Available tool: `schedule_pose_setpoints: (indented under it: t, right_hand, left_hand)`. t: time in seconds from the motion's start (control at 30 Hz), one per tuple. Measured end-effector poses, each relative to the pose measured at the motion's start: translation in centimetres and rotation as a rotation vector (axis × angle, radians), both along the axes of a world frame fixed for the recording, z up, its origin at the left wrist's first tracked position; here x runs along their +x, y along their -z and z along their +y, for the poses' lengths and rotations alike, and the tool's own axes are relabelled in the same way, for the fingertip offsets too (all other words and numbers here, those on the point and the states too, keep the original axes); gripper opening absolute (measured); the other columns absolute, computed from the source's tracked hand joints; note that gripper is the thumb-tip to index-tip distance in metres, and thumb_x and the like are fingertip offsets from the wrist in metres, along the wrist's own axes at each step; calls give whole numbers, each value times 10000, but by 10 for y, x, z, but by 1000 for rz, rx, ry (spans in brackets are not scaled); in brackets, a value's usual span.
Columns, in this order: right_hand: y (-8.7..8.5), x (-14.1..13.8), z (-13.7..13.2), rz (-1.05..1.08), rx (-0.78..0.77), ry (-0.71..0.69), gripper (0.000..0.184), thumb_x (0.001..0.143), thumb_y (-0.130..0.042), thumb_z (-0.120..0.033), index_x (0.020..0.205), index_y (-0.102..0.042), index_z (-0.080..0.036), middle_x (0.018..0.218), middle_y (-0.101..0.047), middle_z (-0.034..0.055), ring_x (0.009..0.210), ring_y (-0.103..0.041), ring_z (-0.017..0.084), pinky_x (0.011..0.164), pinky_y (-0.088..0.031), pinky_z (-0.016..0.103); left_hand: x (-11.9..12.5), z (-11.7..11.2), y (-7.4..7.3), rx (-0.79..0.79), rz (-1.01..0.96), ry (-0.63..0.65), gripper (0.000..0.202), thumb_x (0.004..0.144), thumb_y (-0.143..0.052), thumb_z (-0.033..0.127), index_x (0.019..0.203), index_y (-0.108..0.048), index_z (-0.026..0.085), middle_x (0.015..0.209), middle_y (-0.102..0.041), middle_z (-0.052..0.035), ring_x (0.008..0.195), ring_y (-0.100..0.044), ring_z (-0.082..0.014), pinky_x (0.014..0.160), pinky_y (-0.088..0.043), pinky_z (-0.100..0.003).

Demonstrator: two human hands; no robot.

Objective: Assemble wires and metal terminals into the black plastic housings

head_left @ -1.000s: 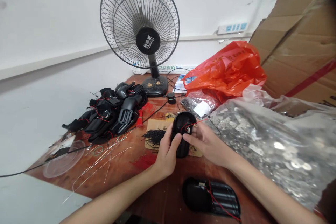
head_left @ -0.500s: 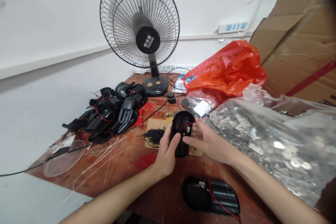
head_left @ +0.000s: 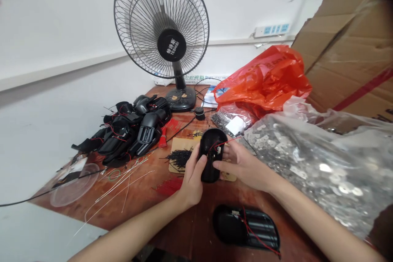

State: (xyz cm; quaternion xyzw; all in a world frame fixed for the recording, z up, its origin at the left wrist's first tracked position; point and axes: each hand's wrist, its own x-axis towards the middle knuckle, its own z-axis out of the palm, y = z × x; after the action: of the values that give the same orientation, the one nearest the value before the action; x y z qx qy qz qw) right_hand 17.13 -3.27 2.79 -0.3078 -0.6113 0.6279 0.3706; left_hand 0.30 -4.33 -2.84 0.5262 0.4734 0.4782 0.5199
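Observation:
A black oval plastic housing [head_left: 211,174] is held up over the table between both hands, its hollow side facing me. Inside it show thin red wires and a small white connector. My left hand [head_left: 193,176] is closed round the left edge, thumb on the inner face. My right hand [head_left: 238,161] grips the right edge, with a finger or thumb reaching inside near the connector; its other fingertips are partly hidden behind. A second black housing [head_left: 247,229] with red wires and a white connector lies on the table nearer me.
At the left is a pile of black housings [head_left: 123,131]. Black short wires [head_left: 179,159] lie on a tan board, red wires [head_left: 168,187] beside it. A fan [head_left: 172,45] stands behind; plastic bags of metal pieces [head_left: 319,172] and an orange bag [head_left: 267,77] fill the right.
My left thumb has slid slightly left and down on the housing's inner face. Both hands still hold the housing in nearly the same place; the view has shifted slightly.

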Motion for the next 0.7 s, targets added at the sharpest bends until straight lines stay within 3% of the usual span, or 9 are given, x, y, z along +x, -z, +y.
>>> schedule_pose_setpoints:
  t: [0.17, 0.3, 0.47, 0.7]
  right_hand:
    - [-4, 2, -1, -16, 24, 2, 548, 889, -618, -206, 1359, -337, -221, 1337, -538, 95, 1127, -598, 168, 1046, -463, 384]
    - [-10, 4, -3, -8, 44, -28, 640, 888, -631, -212, 1436, -303, -245, 1377, -503, 87, 1102, -597, 154, 1016, -486, 360]
    - [-18, 7, -2, -103, 298, -36, 601, 824, -699, -166, 1378, -490, -268, 1373, -509, 51, 1201, -529, 195, 1036, -457, 338]
    - [-20, 9, 2, -185, 494, -30, 551, 823, -688, -162, 1346, -542, -259, 1249, -585, 61, 1053, -573, 186, 958, -481, 332]
  left_hand:
    - [-1, -2, 5, 87, 62, -23, 717, 882, -342, 538, 1493, -306, 167, 1524, -94, -29, 1405, -347, 16, 1197, -369, -33]
    - [-6, -5, 13, 274, 167, -44, 677, 909, -293, 462, 1507, -272, 147, 1510, -162, -52, 1390, -352, 32, 1231, -348, -52]
    - [-12, -8, 12, 625, 316, 3, 638, 893, -342, 294, 1495, -265, 95, 1433, -317, -93, 1388, -353, 30, 1250, -322, -67]
    - [-13, -9, 5, 895, 498, -44, 683, 852, -355, 141, 1515, -195, 100, 1465, -254, -99, 1472, -251, 25, 1293, -236, -38]
